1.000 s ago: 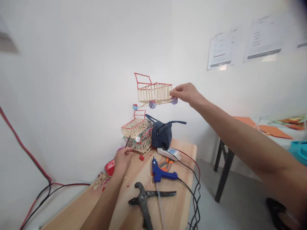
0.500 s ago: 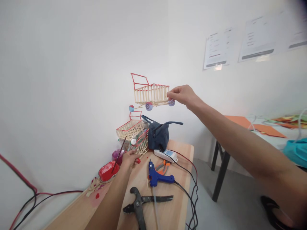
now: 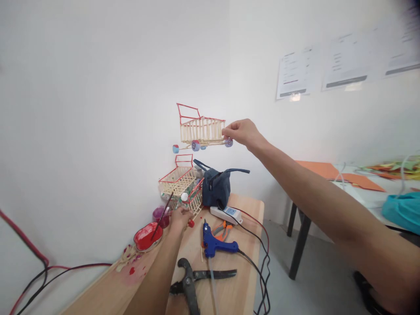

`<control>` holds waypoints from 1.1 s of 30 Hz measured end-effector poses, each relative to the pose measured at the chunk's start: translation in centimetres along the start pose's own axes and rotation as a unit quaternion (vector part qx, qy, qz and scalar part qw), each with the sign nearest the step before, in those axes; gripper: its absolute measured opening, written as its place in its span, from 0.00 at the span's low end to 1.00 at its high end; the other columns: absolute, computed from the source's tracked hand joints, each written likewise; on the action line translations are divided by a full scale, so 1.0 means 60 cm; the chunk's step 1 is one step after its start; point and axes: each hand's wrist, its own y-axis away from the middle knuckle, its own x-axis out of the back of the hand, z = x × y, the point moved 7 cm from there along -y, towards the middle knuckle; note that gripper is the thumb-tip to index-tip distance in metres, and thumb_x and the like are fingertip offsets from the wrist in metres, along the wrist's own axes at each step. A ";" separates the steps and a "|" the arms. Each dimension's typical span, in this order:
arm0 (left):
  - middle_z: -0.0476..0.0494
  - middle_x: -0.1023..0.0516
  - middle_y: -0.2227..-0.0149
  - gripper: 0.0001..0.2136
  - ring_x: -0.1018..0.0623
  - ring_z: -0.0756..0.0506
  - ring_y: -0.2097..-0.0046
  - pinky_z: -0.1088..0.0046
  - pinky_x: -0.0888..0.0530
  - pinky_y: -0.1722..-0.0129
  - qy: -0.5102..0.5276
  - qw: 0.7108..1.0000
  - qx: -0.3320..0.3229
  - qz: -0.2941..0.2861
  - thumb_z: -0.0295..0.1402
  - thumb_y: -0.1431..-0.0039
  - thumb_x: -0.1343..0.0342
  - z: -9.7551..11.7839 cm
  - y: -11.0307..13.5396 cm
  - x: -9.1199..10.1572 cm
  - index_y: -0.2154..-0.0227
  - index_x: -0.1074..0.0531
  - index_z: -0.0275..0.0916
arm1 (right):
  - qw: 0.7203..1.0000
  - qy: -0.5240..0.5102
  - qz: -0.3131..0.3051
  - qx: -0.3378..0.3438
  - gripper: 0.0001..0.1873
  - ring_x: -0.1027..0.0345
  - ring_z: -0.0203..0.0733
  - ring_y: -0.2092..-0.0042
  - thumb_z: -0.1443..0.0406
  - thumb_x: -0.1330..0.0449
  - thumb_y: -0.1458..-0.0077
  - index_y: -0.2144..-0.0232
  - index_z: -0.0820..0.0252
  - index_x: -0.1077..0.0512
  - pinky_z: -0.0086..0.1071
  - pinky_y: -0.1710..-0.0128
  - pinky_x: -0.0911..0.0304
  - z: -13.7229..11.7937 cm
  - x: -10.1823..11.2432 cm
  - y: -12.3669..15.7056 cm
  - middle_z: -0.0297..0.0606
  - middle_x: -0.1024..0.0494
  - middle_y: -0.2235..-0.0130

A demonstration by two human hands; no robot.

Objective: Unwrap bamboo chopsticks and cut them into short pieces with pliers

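My right hand (image 3: 241, 131) is stretched far out and pinches the front end of a small stick-built shopping cart (image 3: 201, 129), red-rimmed with purple wheels, holding it in the air above the table. My left hand (image 3: 180, 217) is closed on a thin paintbrush (image 3: 163, 214) whose tip rests in a dish of red paint (image 3: 148, 235). Two more stick carts (image 3: 181, 184) are stacked against the wall just beyond my left hand.
On the wooden table (image 3: 243, 280) lie a blue glue gun (image 3: 215, 243), black cutters (image 3: 193, 282), orange pliers (image 3: 222, 228), a white power strip (image 3: 228, 213) and a dark blue bag (image 3: 216, 187). Cables (image 3: 265, 267) hang off the right edge. A second table (image 3: 357, 188) stands to the right.
My left hand has moved the brush from near the stacked carts down to the red paint dish. The raised cart has drifted slightly left and lower.
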 end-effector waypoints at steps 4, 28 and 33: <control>0.56 0.31 0.78 0.07 0.34 0.56 0.81 0.79 0.33 0.80 -0.010 1.000 -0.026 0.002 0.33 0.39 0.44 0.005 0.001 0.003 0.67 0.29 0.34 | 1.000 0.016 0.006 0.008 0.10 0.34 0.34 0.76 0.64 0.40 0.58 0.77 0.65 0.20 0.25 0.76 0.43 -0.017 -0.019 -0.004 0.36 0.24 0.80; 0.51 0.26 0.78 0.10 0.30 0.53 0.79 0.79 0.36 0.80 -0.057 0.994 -0.073 -0.051 0.23 0.57 0.42 0.045 0.111 0.071 0.69 0.23 0.34 | 0.995 0.006 -0.056 0.087 0.12 0.33 0.35 0.73 0.65 0.43 0.51 0.74 0.66 0.21 0.26 0.72 0.44 -0.057 -0.097 0.000 0.36 0.22 0.75; 0.51 0.26 0.81 0.06 0.31 0.51 0.78 0.77 0.36 0.78 -0.087 0.992 -0.090 -0.005 0.28 0.60 0.41 0.080 0.151 0.189 0.76 0.22 0.37 | 0.986 -0.012 -0.102 0.128 0.15 0.35 0.35 0.73 0.62 0.45 0.49 0.74 0.66 0.22 0.27 0.73 0.47 -0.051 -0.139 -0.007 0.37 0.24 0.76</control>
